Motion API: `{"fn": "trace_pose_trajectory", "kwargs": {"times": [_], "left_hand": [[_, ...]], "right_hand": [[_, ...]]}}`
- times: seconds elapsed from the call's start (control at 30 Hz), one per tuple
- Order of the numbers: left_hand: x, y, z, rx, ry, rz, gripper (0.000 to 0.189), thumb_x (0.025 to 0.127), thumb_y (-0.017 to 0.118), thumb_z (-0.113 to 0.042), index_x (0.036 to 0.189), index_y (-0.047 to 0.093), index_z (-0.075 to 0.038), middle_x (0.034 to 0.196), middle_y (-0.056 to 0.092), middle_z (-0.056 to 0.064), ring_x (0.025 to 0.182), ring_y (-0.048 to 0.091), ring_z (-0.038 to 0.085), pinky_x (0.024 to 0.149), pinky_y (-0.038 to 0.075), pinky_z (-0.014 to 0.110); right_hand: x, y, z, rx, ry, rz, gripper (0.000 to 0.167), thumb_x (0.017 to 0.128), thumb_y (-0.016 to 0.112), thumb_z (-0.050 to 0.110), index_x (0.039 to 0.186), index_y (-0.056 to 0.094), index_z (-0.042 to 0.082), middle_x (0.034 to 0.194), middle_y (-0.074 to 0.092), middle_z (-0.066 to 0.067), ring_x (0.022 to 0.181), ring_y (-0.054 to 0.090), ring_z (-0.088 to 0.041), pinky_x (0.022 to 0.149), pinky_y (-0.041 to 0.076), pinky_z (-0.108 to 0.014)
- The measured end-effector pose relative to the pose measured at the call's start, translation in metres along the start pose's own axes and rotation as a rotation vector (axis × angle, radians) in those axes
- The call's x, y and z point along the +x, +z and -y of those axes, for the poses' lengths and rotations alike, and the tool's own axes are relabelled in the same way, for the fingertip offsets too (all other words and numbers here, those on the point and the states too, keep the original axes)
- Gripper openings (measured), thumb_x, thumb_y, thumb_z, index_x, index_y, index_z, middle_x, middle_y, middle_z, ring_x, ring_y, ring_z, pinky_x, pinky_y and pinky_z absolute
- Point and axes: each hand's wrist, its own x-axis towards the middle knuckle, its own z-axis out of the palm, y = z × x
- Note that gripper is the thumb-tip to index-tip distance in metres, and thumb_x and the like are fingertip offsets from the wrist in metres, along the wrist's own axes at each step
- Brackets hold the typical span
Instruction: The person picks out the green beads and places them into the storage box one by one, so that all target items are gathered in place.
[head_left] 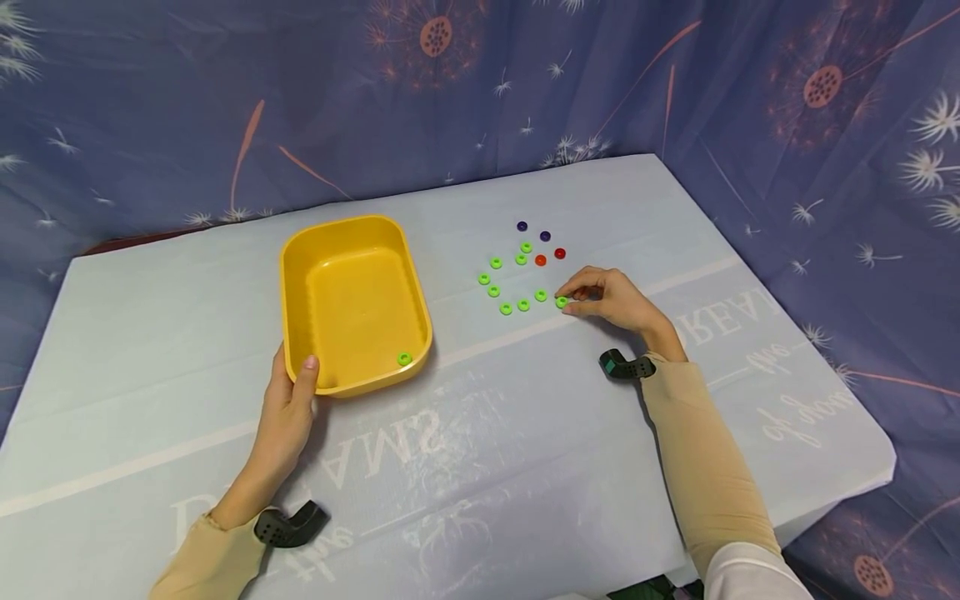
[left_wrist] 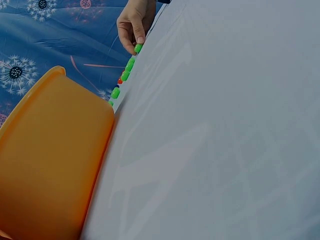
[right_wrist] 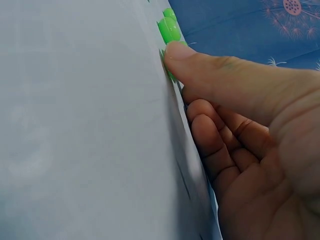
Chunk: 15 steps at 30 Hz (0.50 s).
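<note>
A yellow plastic bin stands on the table at left of centre, with one small green ring inside its near right corner. My left hand holds the bin's near left corner, thumb over the rim and fingers beneath out of sight. To the right of the bin, my right hand pinches a green ring between thumb and fingers at table level. In the right wrist view the thumb covers most of that ring. Several other green rings lie in a loose curve beside the hand.
Two dark purple rings and two red ones lie behind the green ones. A pale printed cloth covers the table. Patterned curtains hang along the back and right side. Both wrists wear black devices.
</note>
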Motion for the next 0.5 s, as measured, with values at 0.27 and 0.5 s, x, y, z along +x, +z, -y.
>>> {"fn": "trace_pose_trajectory", "kwargs": {"times": [0.27,0.5], "left_hand": [[0.0,0.0,0.0,-0.002,0.005,0.0,0.063,0.108,0.038,-0.029,0.159,0.008,-0.008,0.162,0.02,0.017,0.148,0.019,0.031,0.12,0.015,0.049],[0.0,0.0,0.001,-0.004,0.011,0.001,0.064,0.108,0.038,-0.029,0.159,0.007,-0.008,0.162,0.02,0.017,0.148,0.019,0.031,0.12,0.015,0.049]], "right_hand": [[0.007,0.001,-0.033,0.037,-0.004,-0.02,0.023,0.087,0.073,0.0,0.109,0.071,-0.005,0.107,0.065,-0.021,0.083,0.055,-0.018,0.069,0.045,-0.018],[0.008,-0.001,-0.034,0.064,-0.005,-0.036,0.025,0.086,0.077,0.007,0.109,0.073,-0.002,0.104,0.065,-0.019,0.08,0.054,-0.015,0.067,0.044,-0.019]]}}
